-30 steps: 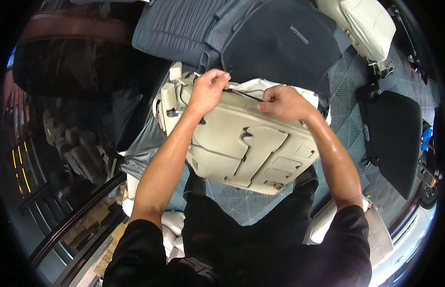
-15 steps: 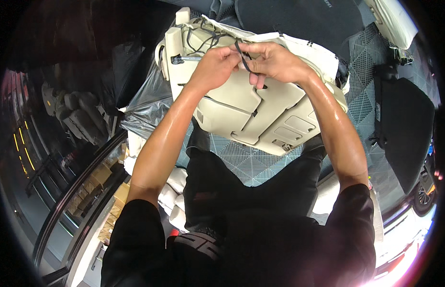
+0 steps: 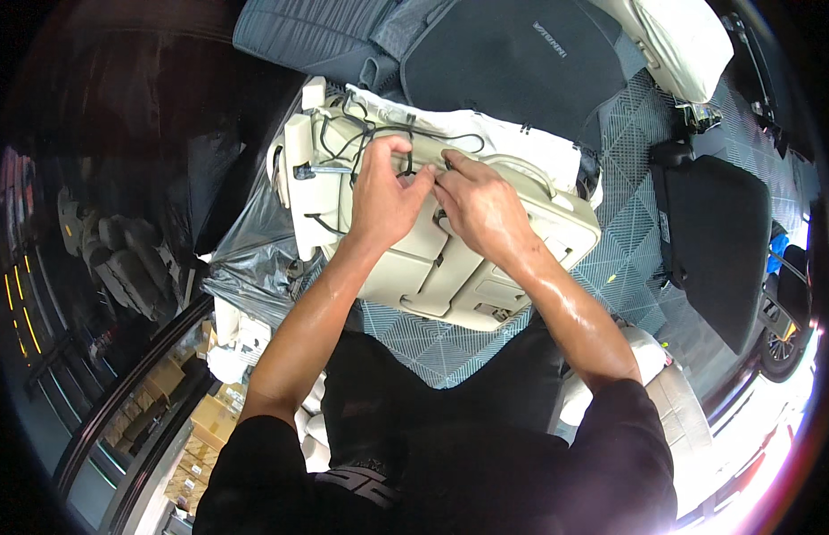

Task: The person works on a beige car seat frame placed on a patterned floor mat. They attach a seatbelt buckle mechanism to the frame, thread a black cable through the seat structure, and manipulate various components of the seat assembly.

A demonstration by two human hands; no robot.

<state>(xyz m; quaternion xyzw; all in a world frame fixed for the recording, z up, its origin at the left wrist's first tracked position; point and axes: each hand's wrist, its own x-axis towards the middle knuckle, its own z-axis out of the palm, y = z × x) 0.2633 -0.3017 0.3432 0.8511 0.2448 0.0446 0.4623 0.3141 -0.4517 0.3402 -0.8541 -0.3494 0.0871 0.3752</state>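
Moved: since 0.5 s back both hands sit a bit lower on the panel, fingertips closer together on the cable; view tilted, more of the seats up top in frame.
L hand: left hand [image 3: 383,201] laid on the beige seat-back panel [image 3: 450,259], fingers curled, thumb + forefinger pinched on the black cable [image 3: 406,143].
R hand: right hand [image 3: 481,209] just beside it, fingertips touching the same cable stretch; looks pinched shut on it, but can't tell for sure, knuckles hide the tips.
Panel pos: lying tilted over the grey tiled floor [image 3: 637,178], in front of the person's knees, black plastic bag [image 3: 245,259] under its left edge.
Cable run: loops across the panel's upper edge, near the white padding [image 3: 512,134].
Step (judged): working the cable at mid-panel, prob. seating or freeing it at a clip.
Next needs: small precise finger work, both hands close, panel kept from sliding.
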